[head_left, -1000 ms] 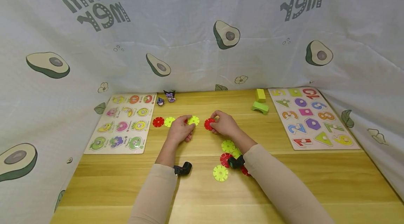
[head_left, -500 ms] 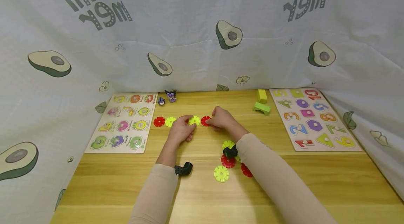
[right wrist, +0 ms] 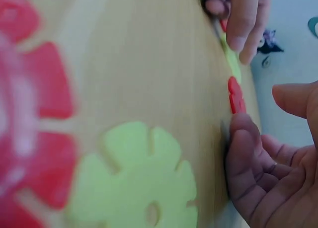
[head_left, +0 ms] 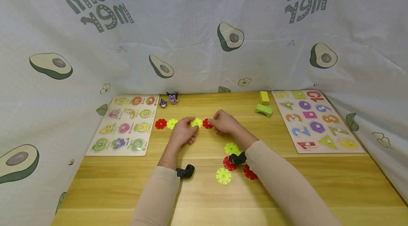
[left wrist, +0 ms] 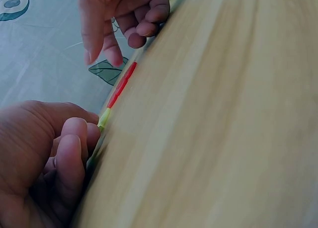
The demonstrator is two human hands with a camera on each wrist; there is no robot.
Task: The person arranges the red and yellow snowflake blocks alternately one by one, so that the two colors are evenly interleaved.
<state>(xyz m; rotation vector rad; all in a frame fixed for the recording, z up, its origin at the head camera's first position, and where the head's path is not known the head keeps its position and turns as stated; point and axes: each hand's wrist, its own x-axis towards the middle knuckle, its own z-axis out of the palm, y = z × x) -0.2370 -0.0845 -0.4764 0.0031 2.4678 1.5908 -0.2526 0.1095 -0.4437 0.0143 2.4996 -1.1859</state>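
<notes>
A row of flat, notched snowflake discs in red and yellow lies on the table. My left hand (head_left: 184, 132) is over the row, thumb and forefinger at the edges of a yellow snowflake disc (head_left: 196, 123), its other fingers curled; it partly covers a red disc. At the row's right end lies a red snowflake disc (head_left: 207, 123), close beside the yellow one; whether they touch I cannot tell. Right beside it is my right hand (head_left: 225, 123), fingertips at its edge and thumb (right wrist: 290, 100) held apart. Further left are another yellow disc (head_left: 172, 123) and red disc (head_left: 160, 124).
Several loose discs, including a yellow one (head_left: 223, 176), lie under the right wrist camera (head_left: 238, 158). A fruit puzzle board (head_left: 122, 125) lies left, a number puzzle board (head_left: 317, 121) right. Green blocks (head_left: 264, 109) and small figurines (head_left: 172, 97) stand near the back curtain.
My right hand has set the red disc down at the row's right end, beside the yellow one, and drawn slightly back to the right. My left hand has stayed in place.
</notes>
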